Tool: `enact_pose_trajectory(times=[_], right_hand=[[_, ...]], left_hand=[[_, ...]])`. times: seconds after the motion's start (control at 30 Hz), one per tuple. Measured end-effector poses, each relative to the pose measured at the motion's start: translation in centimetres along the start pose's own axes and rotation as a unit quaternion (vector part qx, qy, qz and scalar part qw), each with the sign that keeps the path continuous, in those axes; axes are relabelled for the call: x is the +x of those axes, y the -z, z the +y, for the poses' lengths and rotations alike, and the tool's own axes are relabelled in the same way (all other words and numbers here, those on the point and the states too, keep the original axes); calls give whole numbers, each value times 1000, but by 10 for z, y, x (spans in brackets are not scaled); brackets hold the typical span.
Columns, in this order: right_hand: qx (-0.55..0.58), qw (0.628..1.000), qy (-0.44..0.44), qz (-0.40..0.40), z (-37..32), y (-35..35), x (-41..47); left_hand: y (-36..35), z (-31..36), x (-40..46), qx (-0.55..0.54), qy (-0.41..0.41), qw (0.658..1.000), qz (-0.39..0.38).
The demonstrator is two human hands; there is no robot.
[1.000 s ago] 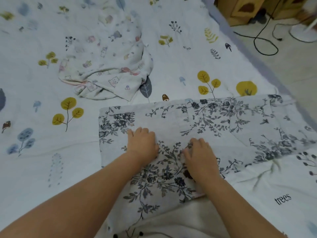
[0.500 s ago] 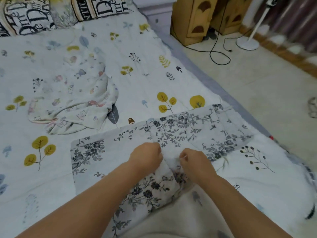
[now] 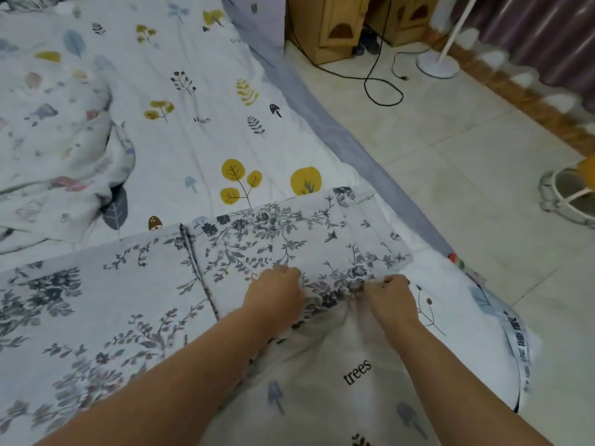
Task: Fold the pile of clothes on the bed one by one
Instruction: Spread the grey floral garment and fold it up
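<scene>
A pale garment with a grey-black flower print (image 3: pixel 135 284) lies spread flat across the bed (image 3: pixel 199 91), reaching from the left edge of view to near the bed's right side. My left hand (image 3: pixel 278 292) grips a bunched fold of its near edge. My right hand (image 3: pixel 391 296) pinches the same edge a little to the right, fingers curled into the cloth. Between the two hands the fabric is gathered and wrinkled. A crumpled white garment with small pastel pictures (image 3: pixel 58 162) lies further back on the left.
The bed's right edge runs diagonally beside a tiled floor (image 3: pixel 450 175). A wooden cabinet (image 3: pixel 325 24), a black cable (image 3: pixel 383 88), a white fan base (image 3: pixel 438 64) and a wire fan guard (image 3: pixel 566 197) stand on the floor.
My hands went from lying flat on the flowered garment to gripping its near edge. They have moved to the right along it and apart, and the view swung right.
</scene>
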State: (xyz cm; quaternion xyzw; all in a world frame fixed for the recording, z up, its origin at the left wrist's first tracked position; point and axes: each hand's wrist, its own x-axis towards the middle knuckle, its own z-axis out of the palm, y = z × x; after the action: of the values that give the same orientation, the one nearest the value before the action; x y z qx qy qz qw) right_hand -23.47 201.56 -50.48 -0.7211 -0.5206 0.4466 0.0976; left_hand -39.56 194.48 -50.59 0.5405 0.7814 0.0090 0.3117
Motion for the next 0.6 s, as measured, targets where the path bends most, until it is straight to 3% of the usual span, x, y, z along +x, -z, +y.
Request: enact_pose_trajectory(times=[0.2, 0.37, 0.5, 0.6], right_hand=[[218, 970, -110, -6, 8, -3, 50], [347, 919, -182, -41, 0, -12, 64], [389, 899, -195, -57, -11, -16, 65], [423, 889, -153, -83, -19, -15, 54]], left_hand=[[-23, 20, 24, 15, -11, 1000, 0], [-41, 15, 32, 44, -3, 999, -10], [-44, 11, 35, 47, -9, 999, -14], [-35, 9, 32, 10, -18, 999, -25]])
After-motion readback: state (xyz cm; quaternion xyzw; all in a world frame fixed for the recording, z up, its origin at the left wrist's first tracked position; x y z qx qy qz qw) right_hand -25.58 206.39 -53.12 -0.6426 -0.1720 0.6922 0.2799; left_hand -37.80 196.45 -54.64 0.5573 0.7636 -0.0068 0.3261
